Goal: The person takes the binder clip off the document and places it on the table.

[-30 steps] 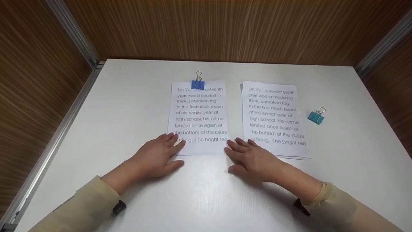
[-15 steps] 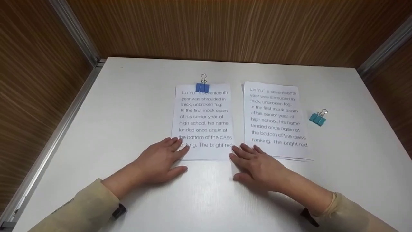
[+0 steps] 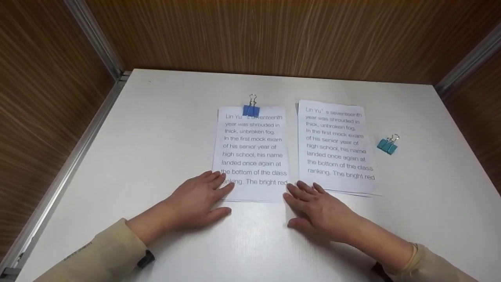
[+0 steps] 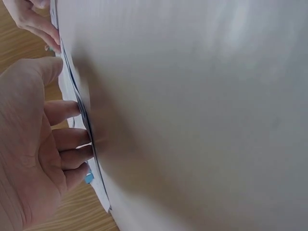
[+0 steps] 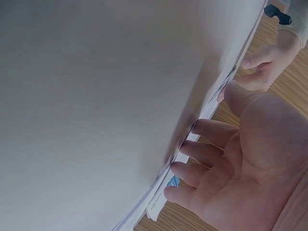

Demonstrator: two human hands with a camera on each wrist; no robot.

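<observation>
In the head view, a stack of printed sheets (image 3: 253, 150) lies on the white table, with a blue binder clip (image 3: 251, 111) fixed at its top edge and the clip's wire handle standing up. My left hand (image 3: 197, 200) rests at the stack's lower left side, its fingers extended and their tips over the paper. At the lower right corner, the fingertips of my right hand (image 3: 325, 211) meet the stack's edge, the thumb spread apart. Both wrist views show the palms from below with fingers along the thin paper edge.
To the right lies a second stack of sheets (image 3: 332, 149) with the same text, its lower edges slightly fanned and no clip on it. Beyond it sits a teal binder clip (image 3: 387, 145). Brown wood-grain panels (image 3: 266, 39) enclose the white table (image 3: 137, 129) at the back and sides.
Both hands and the clipped stack have slid toward me and a little to the right. The second stack and the teal clip stay nearly where they were.
</observation>
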